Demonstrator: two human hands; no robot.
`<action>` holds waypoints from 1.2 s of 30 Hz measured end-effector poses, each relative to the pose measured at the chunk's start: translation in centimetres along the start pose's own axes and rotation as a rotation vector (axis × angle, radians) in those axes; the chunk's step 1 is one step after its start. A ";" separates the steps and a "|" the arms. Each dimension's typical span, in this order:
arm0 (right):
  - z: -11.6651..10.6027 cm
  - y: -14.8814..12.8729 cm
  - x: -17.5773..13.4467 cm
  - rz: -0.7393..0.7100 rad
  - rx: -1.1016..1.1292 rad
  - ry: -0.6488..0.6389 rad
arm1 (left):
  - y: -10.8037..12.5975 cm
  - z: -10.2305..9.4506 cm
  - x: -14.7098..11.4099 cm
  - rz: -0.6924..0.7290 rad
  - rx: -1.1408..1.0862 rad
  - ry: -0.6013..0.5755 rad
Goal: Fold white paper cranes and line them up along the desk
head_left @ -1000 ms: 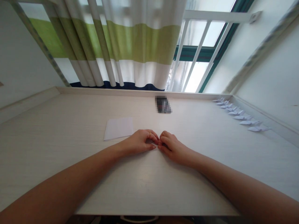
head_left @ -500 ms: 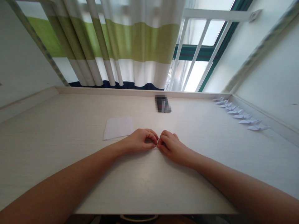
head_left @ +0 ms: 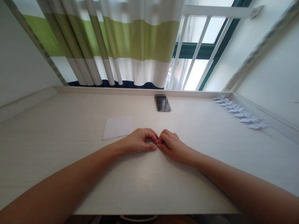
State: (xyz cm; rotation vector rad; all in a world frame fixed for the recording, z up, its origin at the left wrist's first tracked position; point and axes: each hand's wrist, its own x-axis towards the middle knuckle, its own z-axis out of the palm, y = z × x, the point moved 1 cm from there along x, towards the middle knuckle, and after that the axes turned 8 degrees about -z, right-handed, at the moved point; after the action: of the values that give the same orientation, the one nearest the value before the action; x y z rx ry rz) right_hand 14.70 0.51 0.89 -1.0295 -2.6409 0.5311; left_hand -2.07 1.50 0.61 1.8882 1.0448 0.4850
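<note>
Close together over the middle of the table, both hands meet at their fingertips. My left hand (head_left: 143, 140), with a ring on one finger, curves its fingers with the thumb stretched below them. My right hand (head_left: 171, 144) is closed in a pinch, thumb against bent fingers. A small piece of white paper seems to be between the fingertips, almost wholly hidden and hard to tell from the white tabletop. Just beyond my left wrist lies a flat stack of white paper sheets (head_left: 117, 127).
Several folded white paper cranes (head_left: 241, 115) stand in a row along the right edge. A dark, pixelated object (head_left: 163, 103) lies near the back ledge. The white table (head_left: 130, 189) has raised borders; behind it hang a striped curtain (head_left: 142, 40) and white window bars (head_left: 196, 51).
My left thumb has moved slightly down, away from its index finger. My right hand stays almost where it was, and the view has shifted a little.
</note>
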 end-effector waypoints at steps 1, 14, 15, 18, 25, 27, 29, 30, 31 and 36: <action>0.0 0.1 0.0 0.003 0.007 -0.002 | -0.1 0.0 0.0 0.000 -0.003 -0.004; 0.1 0.1 0.1 0.035 0.016 0.002 | -0.2 0.2 0.1 -0.029 0.012 0.016; 0.1 0.1 0.2 0.035 0.011 0.001 | -0.2 0.2 0.1 -0.029 0.015 0.017; 0.1 0.0 0.2 0.041 -0.006 -0.007 | -0.1 0.2 0.1 -0.029 0.030 0.019; -0.4 0.4 0.1 0.006 0.065 -0.046 | 0.1 0.3 0.0 -0.043 0.049 0.031; -0.6 0.5 -0.1 -0.005 0.108 -0.056 | 0.1 0.3 0.0 -0.045 0.055 0.030; -0.7 0.6 -0.2 0.001 0.127 -0.051 | 0.1 0.3 0.0 -0.041 0.056 0.030; -0.7 0.6 -0.2 0.003 0.128 -0.046 | 0.1 0.3 0.0 -0.039 0.056 0.031; -0.6 0.6 -0.2 0.005 0.124 -0.040 | 0.1 0.3 0.0 -0.037 0.057 0.031; -0.5 0.2 0.0 0.025 0.082 -0.028 | 0.2 0.3 0.0 -0.033 0.064 0.030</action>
State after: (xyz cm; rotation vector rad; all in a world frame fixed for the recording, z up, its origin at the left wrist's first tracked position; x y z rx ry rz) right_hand 15.00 0.77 1.21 -1.0392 -2.6090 0.6584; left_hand -1.80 1.33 0.61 1.9219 1.1221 0.4670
